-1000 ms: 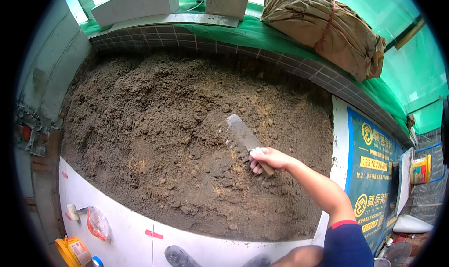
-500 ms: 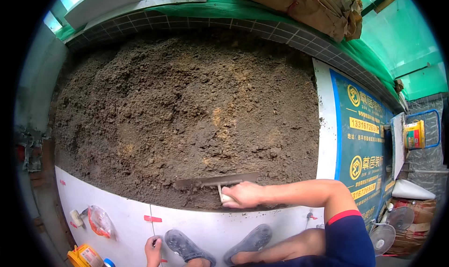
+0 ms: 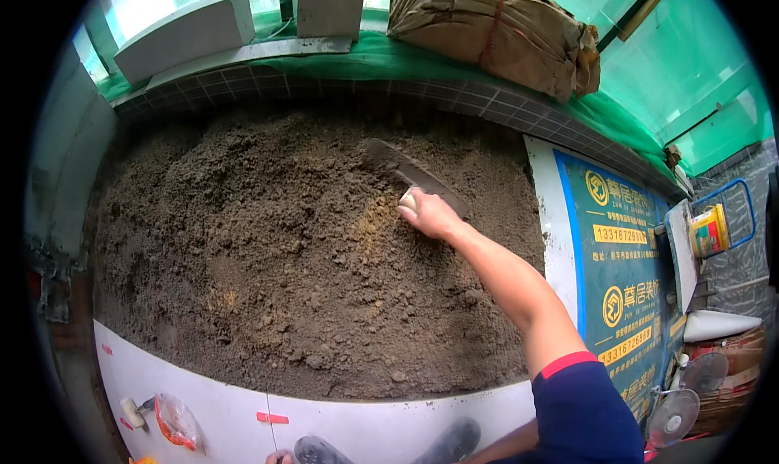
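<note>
My right hand [image 3: 432, 215] is closed round the pale handle of a long flat plastering trowel [image 3: 417, 173]. The trowel's dark blade lies slantwise over the far middle of a broad bed of crumbly, grey-brown damp mortar [image 3: 276, 245]. Lighter sandy patches show near the handle. Only a bit of my left hand [image 3: 278, 458] shows at the lower edge, over the white tiles and near my left shoe; what its fingers do is hidden.
White floor tiles [image 3: 211, 387] border the mortar in front, with a mallet [image 3: 132, 413] and clear plastic bag [image 3: 176, 421] on them. Blue printed sheeting [image 3: 604, 261] covers the right side. There stand a fan [image 3: 673, 415] and yellow bucket [image 3: 709, 231]. Brown wrapped bundle [image 3: 495, 34] lies behind.
My right hand has carried the trowel from the near edge of the mortar to its far middle, and the blade has turned. My left hand has mostly slipped out of view as the view shifted.
</note>
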`<control>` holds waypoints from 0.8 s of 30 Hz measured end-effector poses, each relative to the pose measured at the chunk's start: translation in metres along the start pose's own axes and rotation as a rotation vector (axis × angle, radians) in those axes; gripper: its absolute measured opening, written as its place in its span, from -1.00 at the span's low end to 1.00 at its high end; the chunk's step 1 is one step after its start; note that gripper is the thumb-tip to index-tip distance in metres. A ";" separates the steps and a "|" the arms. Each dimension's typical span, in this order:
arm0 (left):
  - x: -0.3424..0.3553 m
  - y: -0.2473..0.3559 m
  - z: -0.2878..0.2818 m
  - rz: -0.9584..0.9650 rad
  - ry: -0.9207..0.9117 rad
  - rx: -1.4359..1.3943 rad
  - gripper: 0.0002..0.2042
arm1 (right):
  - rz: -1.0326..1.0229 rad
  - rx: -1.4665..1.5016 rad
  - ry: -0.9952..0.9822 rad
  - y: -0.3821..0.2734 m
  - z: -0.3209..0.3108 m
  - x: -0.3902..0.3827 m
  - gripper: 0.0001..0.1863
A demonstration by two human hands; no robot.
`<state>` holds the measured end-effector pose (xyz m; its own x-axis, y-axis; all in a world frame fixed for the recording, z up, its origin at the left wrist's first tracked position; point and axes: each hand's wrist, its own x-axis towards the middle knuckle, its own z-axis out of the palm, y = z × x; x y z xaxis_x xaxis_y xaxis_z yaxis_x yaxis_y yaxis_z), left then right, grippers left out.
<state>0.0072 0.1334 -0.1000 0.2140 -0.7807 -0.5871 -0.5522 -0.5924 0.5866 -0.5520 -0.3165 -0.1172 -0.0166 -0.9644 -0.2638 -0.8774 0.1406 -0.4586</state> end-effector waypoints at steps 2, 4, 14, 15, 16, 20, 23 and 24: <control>-0.009 -0.015 0.000 -0.163 -0.009 -0.076 -0.71 | 0.057 -0.059 0.119 0.029 -0.015 0.020 -0.49; -0.018 -0.026 0.002 -0.250 0.004 -0.098 -0.72 | 0.188 -0.040 0.224 0.043 -0.036 0.031 -0.47; -0.027 -0.118 0.038 -0.152 -0.144 0.225 -0.74 | -0.213 0.233 -0.426 -0.062 0.042 -0.054 -0.55; -0.022 -0.108 0.035 -0.180 -0.199 0.243 -0.74 | -0.102 0.263 -0.459 -0.055 0.037 -0.042 -0.57; -0.023 -0.060 0.029 -0.224 -0.236 0.263 -0.73 | -0.116 0.271 -0.452 -0.054 0.031 -0.030 -0.62; -0.027 0.023 0.025 -0.289 -0.267 0.279 -0.70 | -0.079 0.203 -0.303 -0.038 0.005 -0.003 -0.60; -0.027 0.022 0.028 -0.272 -0.238 0.372 -0.67 | -0.019 0.180 -0.147 -0.004 -0.007 0.018 -0.54; -0.030 0.015 0.027 -0.267 -0.220 0.354 -0.67 | -0.006 0.165 -0.093 0.007 -0.009 0.026 -0.53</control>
<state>-0.0287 0.1531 -0.0888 0.2307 -0.5278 -0.8174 -0.7492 -0.6324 0.1969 -0.5632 -0.3421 -0.1197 0.0396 -0.9415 -0.3348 -0.7868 0.1772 -0.5913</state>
